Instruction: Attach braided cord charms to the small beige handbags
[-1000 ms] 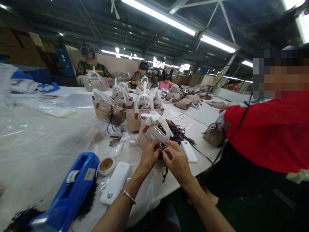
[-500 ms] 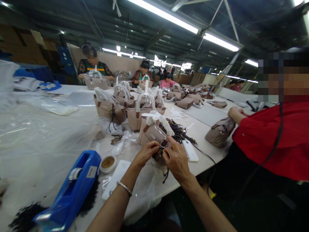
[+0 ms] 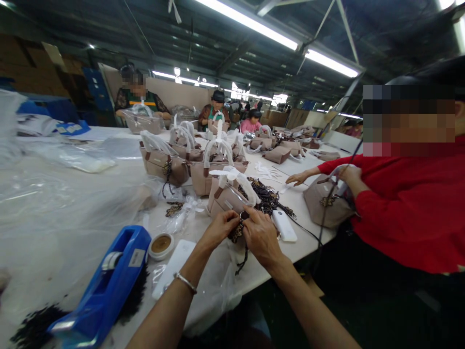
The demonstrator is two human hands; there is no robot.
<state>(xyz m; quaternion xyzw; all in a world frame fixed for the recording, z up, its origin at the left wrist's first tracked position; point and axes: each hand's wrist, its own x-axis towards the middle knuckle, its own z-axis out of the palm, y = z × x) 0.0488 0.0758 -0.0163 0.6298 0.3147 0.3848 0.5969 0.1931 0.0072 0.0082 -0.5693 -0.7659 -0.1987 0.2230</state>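
Head view: a pale work table (image 3: pixel 296 201) spreads beneath everything, and at its right side a co-worker in red (image 3: pixel 410 208) has a hand on another bag (image 3: pixel 321 206). Near left lies a blue tape dispenser (image 3: pixel 90 310). Ahead of the person, the taupe handbag (image 3: pixel 223 201) stands on the table, white-wrapped handles up, its long axis slanting from far left to near right, so its near end points toward the hands. There the right hand (image 3: pixel 262 238) bends its fingers over the fittings; whether they grip cannot be told. The left hand (image 3: pixel 221 229), close against it, pinches thumb to finger at the top of a leopard-patterned charm (image 3: pixel 237 233), which hangs with its dark cord downward beside a small metal ring (image 3: pixel 243 215).
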